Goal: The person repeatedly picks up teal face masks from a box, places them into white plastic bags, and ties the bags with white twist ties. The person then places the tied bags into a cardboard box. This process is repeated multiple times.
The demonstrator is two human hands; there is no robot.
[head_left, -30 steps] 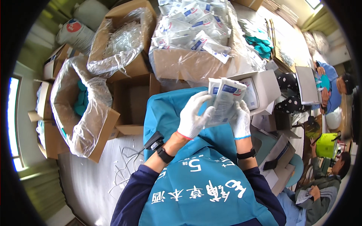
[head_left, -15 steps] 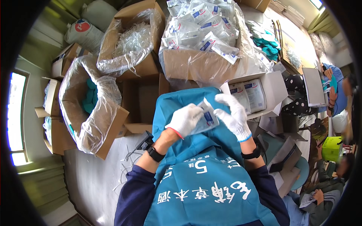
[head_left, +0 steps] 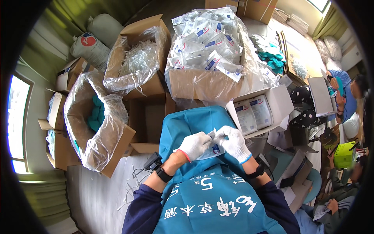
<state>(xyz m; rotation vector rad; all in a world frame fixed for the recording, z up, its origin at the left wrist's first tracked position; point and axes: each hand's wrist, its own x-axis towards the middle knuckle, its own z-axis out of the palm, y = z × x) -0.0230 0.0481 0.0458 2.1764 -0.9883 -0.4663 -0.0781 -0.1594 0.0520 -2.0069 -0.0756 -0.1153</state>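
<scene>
A small clear-and-white plastic packet with blue print (head_left: 212, 151) is between my two hands, above the teal apron (head_left: 194, 124) over my lap. My left hand (head_left: 193, 146), in a white knit glove with a red cuff edge, is closed on the packet's left side. With its fingertips pinched together, my right hand (head_left: 233, 142) grips the packet's upper edge; its glove has a blue cuff edge. The fingers partly cover the packet. Just beyond my right hand, an open white carton (head_left: 279, 102) holds similar packets (head_left: 255, 113) lying in rows.
A large plastic-lined box (head_left: 206, 84) heaped with packets stands ahead. To the left are a lined box of clear strands (head_left: 136, 58), a lined box of teal items (head_left: 95, 113) and an open brown carton (head_left: 150, 117). Other people (head_left: 346, 93) sit at the right.
My right hand has come in from beside the packet, its spread fingers closing on the upper edge. Both hands and the packet sit lower in view.
</scene>
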